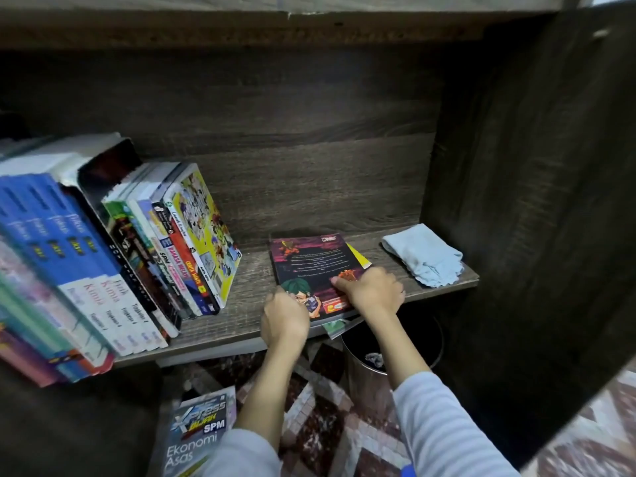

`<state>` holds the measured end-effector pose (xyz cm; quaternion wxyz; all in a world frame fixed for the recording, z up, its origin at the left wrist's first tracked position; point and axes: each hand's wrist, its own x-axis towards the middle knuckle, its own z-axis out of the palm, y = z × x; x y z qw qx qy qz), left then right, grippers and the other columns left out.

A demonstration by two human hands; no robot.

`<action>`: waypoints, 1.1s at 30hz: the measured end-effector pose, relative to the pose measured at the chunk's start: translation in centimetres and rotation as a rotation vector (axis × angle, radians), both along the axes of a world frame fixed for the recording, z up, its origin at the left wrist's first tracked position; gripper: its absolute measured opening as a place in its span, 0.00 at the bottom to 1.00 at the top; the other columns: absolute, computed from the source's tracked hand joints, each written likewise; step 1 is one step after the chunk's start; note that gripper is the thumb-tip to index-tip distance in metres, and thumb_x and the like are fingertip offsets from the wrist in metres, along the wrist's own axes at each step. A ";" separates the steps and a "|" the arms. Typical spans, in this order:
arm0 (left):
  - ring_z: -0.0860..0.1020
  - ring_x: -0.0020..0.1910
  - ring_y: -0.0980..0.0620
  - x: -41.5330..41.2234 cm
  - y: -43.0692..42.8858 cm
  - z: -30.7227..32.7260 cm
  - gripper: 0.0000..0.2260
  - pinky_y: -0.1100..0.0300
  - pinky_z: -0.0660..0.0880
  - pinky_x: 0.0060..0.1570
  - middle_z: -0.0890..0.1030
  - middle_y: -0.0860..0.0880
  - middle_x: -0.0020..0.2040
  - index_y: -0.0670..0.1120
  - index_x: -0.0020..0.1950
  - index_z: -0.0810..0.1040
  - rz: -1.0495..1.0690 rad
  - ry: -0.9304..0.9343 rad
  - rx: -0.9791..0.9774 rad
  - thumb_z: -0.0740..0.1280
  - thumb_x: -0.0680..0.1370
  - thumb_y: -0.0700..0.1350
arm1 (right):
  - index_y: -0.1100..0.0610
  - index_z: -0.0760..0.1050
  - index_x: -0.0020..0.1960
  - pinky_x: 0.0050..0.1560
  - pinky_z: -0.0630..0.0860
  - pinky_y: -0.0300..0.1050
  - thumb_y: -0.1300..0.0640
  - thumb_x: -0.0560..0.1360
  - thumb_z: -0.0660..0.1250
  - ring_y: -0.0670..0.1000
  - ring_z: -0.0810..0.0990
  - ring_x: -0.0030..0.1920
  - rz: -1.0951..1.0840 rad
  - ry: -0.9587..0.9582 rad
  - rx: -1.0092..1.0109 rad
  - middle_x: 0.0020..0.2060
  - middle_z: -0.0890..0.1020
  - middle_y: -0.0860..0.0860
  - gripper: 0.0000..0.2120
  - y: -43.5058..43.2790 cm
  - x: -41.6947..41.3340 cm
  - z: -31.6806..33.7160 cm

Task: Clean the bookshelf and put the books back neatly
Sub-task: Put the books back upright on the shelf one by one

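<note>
From the head camera we see our left hand [284,318] and right hand [373,290] both gripping the near edge of a dark comic book [309,270], which lies flat on the wooden shelf [251,290] atop a few thinner books. To the left, a row of books [137,242] stands leaning. At the far right of the shelf lies a folded blue cloth [425,254]. Below, a textbook [196,432] lies on the patterned floor [320,418] beside a metal bin [364,370].

Dark wood shelf [254,290]: row of books [144,256] leaning at left. Flat comic stack [309,270] centre, overhanging the near edge. Folded blue cloth [425,254] at right.
</note>
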<state>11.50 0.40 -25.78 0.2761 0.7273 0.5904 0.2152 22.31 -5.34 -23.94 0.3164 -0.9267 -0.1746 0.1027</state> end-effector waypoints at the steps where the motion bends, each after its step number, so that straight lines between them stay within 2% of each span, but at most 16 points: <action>1: 0.75 0.57 0.39 -0.2 0.1 0.1 0.14 0.50 0.71 0.50 0.75 0.39 0.59 0.39 0.61 0.73 0.005 0.002 -0.001 0.54 0.82 0.43 | 0.61 0.75 0.60 0.60 0.69 0.48 0.38 0.65 0.73 0.58 0.74 0.62 0.014 0.071 0.061 0.59 0.78 0.59 0.34 0.0 0.3 0.1; 5: 0.76 0.52 0.42 -1.1 1.0 0.1 0.13 0.54 0.71 0.48 0.79 0.41 0.56 0.43 0.61 0.75 -0.031 -0.100 -0.033 0.55 0.82 0.43 | 0.59 0.78 0.43 0.38 0.73 0.41 0.55 0.67 0.75 0.53 0.81 0.41 0.104 0.377 0.345 0.42 0.83 0.55 0.10 -0.5 1.2 0.7; 8: 0.77 0.51 0.43 -2.3 2.4 0.6 0.13 0.57 0.73 0.48 0.81 0.44 0.55 0.46 0.62 0.76 -0.103 -0.294 -0.062 0.57 0.81 0.41 | 0.54 0.67 0.45 0.26 0.76 0.42 0.65 0.71 0.71 0.49 0.79 0.27 0.244 0.748 0.580 0.36 0.80 0.54 0.14 -1.5 0.9 2.3; 10: 0.75 0.49 0.49 -3.0 3.1 2.0 0.14 0.63 0.70 0.42 0.79 0.50 0.55 0.47 0.65 0.74 -0.153 -0.386 -0.049 0.57 0.81 0.39 | 0.54 0.65 0.49 0.25 0.79 0.47 0.72 0.71 0.67 0.49 0.81 0.27 0.347 0.843 0.742 0.38 0.79 0.55 0.17 -1.6 0.0 3.5; 12: 0.75 0.52 0.50 -3.3 4.1 4.0 0.16 0.64 0.72 0.48 0.78 0.49 0.58 0.47 0.68 0.71 -0.140 -0.444 0.005 0.57 0.81 0.39 | 0.55 0.65 0.50 0.32 0.81 0.50 0.76 0.69 0.65 0.50 0.82 0.33 0.424 0.782 0.903 0.42 0.79 0.55 0.20 -0.9 -1.3 4.5; 14: 0.76 0.58 0.51 -3.6 4.7 6.2 0.20 0.57 0.73 0.58 0.75 0.48 0.65 0.47 0.72 0.67 -0.101 -0.517 0.064 0.58 0.80 0.38 | 0.54 0.65 0.48 0.45 0.80 0.54 0.77 0.68 0.65 0.52 0.81 0.42 0.486 0.614 1.024 0.44 0.79 0.53 0.21 0.5 -3.2 5.1; 15: 0.77 0.57 0.57 -3.9 4.8 7.4 0.21 0.59 0.74 0.58 0.72 0.51 0.67 0.48 0.73 0.66 -0.080 -0.544 0.126 0.58 0.80 0.37 | 0.53 0.65 0.48 0.50 0.78 0.54 0.76 0.68 0.65 0.52 0.80 0.44 0.515 0.502 1.057 0.44 0.79 0.51 0.21 1.2 -4.3 5.2; 17: 0.74 0.47 0.75 -5.0 4.3 9.6 0.22 0.74 0.73 0.50 0.69 0.57 0.66 0.48 0.73 0.65 -0.081 -0.599 0.331 0.56 0.80 0.35 | 0.54 0.64 0.51 0.53 0.75 0.53 0.73 0.70 0.65 0.51 0.78 0.46 0.531 0.267 1.037 0.44 0.79 0.49 0.19 2.8 -6.8 4.6; 18: 0.72 0.50 0.77 -5.6 4.2 10.5 0.22 0.76 0.70 0.52 0.68 0.58 0.66 0.48 0.73 0.65 -0.105 -0.632 0.439 0.56 0.80 0.35 | 0.54 0.64 0.53 0.52 0.74 0.52 0.71 0.71 0.64 0.52 0.78 0.45 0.526 0.164 1.002 0.44 0.79 0.50 0.18 3.5 -8.0 4.0; 20: 0.64 0.70 0.63 -7.4 4.4 11.6 0.22 0.63 0.61 0.70 0.65 0.54 0.73 0.50 0.74 0.62 -0.212 -0.654 0.593 0.57 0.80 0.41 | 0.55 0.65 0.58 0.47 0.73 0.52 0.66 0.74 0.63 0.58 0.78 0.46 0.510 0.028 0.944 0.46 0.80 0.55 0.15 4.9 -10.5 2.5; 22: 0.51 0.76 0.51 -8.9 4.6 11.7 0.25 0.50 0.48 0.75 0.57 0.53 0.77 0.56 0.75 0.54 -0.309 -0.608 0.625 0.54 0.79 0.55 | 0.57 0.64 0.61 0.43 0.71 0.53 0.64 0.76 0.62 0.64 0.78 0.46 0.533 -0.055 0.889 0.47 0.80 0.61 0.15 6.1 -12.3 0.9; 24: 0.43 0.76 0.52 -10.2 4.7 11.7 0.28 0.47 0.38 0.72 0.51 0.57 0.77 0.65 0.74 0.47 -0.331 -0.471 0.607 0.49 0.75 0.67 | 0.53 0.62 0.62 0.43 0.70 0.55 0.66 0.75 0.60 0.67 0.77 0.47 0.609 -0.071 0.823 0.47 0.80 0.64 0.18 7.1 -13.8 -0.5; 26: 0.39 0.75 0.55 -10.8 4.4 11.5 0.30 0.44 0.34 0.68 0.48 0.59 0.77 0.69 0.73 0.48 -0.348 -0.267 0.611 0.52 0.72 0.71 | 0.49 0.59 0.60 0.45 0.69 0.55 0.69 0.73 0.59 0.67 0.77 0.49 0.645 -0.064 0.739 0.49 0.80 0.65 0.22 7.4 -14.3 -1.6; 29: 0.41 0.76 0.53 -12.5 5.0 11.2 0.26 0.41 0.36 0.71 0.52 0.59 0.77 0.64 0.70 0.61 -0.334 -0.077 0.588 0.68 0.75 0.53 | 0.54 0.62 0.63 0.48 0.70 0.53 0.69 0.73 0.60 0.65 0.77 0.53 0.650 0.001 0.695 0.54 0.80 0.61 0.22 8.5 -14.7 -2.4; 31: 0.42 0.76 0.53 -13.0 5.2 11.3 0.30 0.45 0.37 0.71 0.52 0.59 0.77 0.61 0.70 0.62 -0.330 -0.033 0.586 0.71 0.73 0.46 | 0.54 0.64 0.64 0.50 0.71 0.50 0.68 0.72 0.62 0.62 0.78 0.54 0.708 0.083 0.656 0.55 0.80 0.58 0.23 9.5 -13.5 -2.6; 33: 0.42 0.75 0.56 -13.2 5.4 11.2 0.34 0.50 0.38 0.72 0.52 0.59 0.77 0.58 0.73 0.58 -0.312 0.008 0.613 0.71 0.73 0.43 | 0.49 0.63 0.63 0.54 0.73 0.46 0.69 0.68 0.67 0.56 0.79 0.54 0.846 0.304 0.665 0.57 0.78 0.55 0.29 10.1 -11.9 -2.7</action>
